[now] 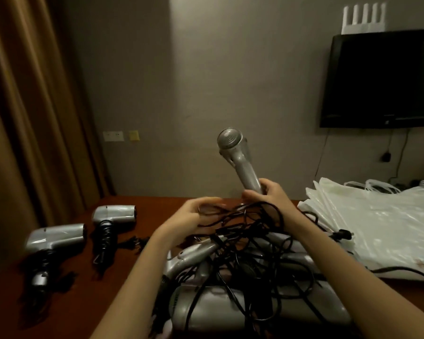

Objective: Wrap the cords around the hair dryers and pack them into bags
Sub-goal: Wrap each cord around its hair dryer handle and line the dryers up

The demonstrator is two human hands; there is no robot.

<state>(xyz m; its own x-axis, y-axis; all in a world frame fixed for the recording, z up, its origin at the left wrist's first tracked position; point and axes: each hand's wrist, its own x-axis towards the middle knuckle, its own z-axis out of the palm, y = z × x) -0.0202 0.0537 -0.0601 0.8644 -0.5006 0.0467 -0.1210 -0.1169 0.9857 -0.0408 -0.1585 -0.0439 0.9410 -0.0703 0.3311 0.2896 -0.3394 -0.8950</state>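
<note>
Hair dryer (239, 160), silver, stood raised above the desk (142, 206), barrel end up, its handle gripped at the base by the right hand (271, 194). The left hand (194, 216) was curled beside it, pinching a loop of black cord (213, 211) that ran down into the tangle below. Under both hands lay a pile of silver dryers (230, 307) knotted in loose black cords. To the right, touching the pile, lay a stack of white plastic bags (377, 221), flat; whether anything was inside could not be told. On the left, well apart, two wrapped dryers (56, 237) lay side by side. A dark television (380, 79) hung on the wall. No writing was readable.
</note>
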